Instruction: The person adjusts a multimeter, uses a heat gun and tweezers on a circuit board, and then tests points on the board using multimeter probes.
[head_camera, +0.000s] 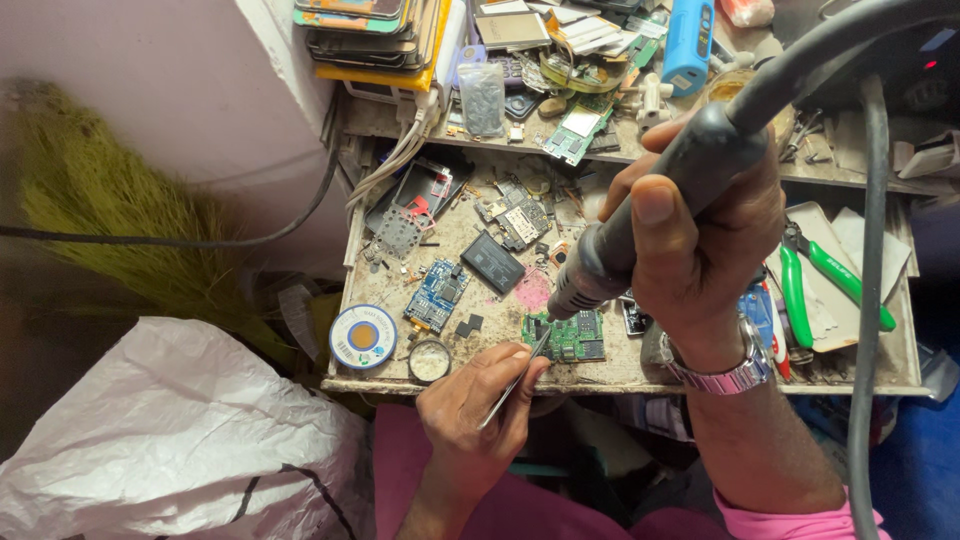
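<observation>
So the desk (640, 372) here is a small, worn, grimy tray-like surface, totally littered with phone parts. Right near the front edge sits a green circuit board (572, 338), and that's where both hands meet. The left hand (478, 408) has its grip pinched shut on a pair of thin metal tweezers (516, 378), tip touching the left edge of the green board. The right hand (690, 245) has its grip wrapped tight around a thick dark hot-air handpiece (650, 215), nozzle angled down and hanging just above the board's top left corner; its heavy grey hose (868, 300) runs up and off to the right. There's a metal watch (722, 378) on that wrist.

Around it: a blue circuit board (436, 296) to the left, a flat black battery (492, 262) just behind, a round solder wick spool (363, 337) at the front left corner and a small round tin (429, 361) beside it. Green-handled cutters (820, 268) lie on the right side.

Behind the desk is a raised shelf (380, 118) crammed with a stack of phones (370, 35), a blue gadget (688, 40) and more boards. Room-wise, a pale wall on the left, a straw broom (110, 200) leaning there, and a big white plastic bag (170, 440) down on the floor.
</observation>
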